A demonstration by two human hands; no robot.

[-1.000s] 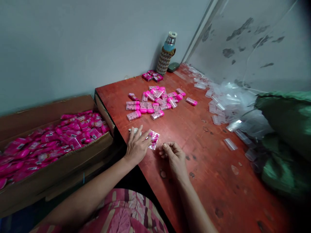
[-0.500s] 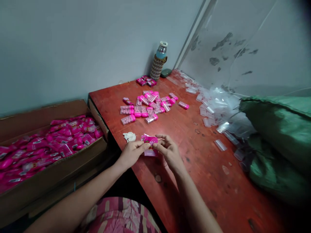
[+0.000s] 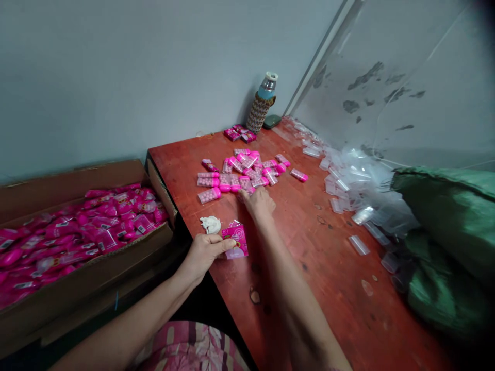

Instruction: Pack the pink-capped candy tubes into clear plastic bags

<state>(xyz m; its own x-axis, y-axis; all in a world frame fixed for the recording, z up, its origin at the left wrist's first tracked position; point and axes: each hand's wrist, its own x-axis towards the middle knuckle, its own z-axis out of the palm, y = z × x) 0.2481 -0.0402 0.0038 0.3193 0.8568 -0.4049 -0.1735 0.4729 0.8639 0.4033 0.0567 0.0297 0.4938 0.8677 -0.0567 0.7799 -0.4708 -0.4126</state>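
My left hand [image 3: 204,253] pinches a flat pink printed wrapper [image 3: 236,240] between thumb and fingers, over the near left edge of the table. Farther forward, my right hand [image 3: 260,204] has its fingers closed at the front of a pile of small clear bottles. The bottle [image 3: 247,189] under its fingertips is mostly covered by them. Pink caps and pale pink balls show in the pile's other bottles [image 3: 209,195]. A crumpled white lump [image 3: 211,224] sits just beyond my left hand.
A cardboard box [image 3: 96,265] of pink wrapped bottles [image 3: 116,208] stands left of the red table [image 3: 328,288]. Clear plastic sleeves [image 3: 359,178] and a green sack [image 3: 456,247] lie to the right. Small pink packs [image 3: 240,133] and a flask [image 3: 263,105] are at the back.
My right hand has let go of the pink wrapper and moved forward to the bottles. My left hand still holds the wrapper. The view has shifted slightly.
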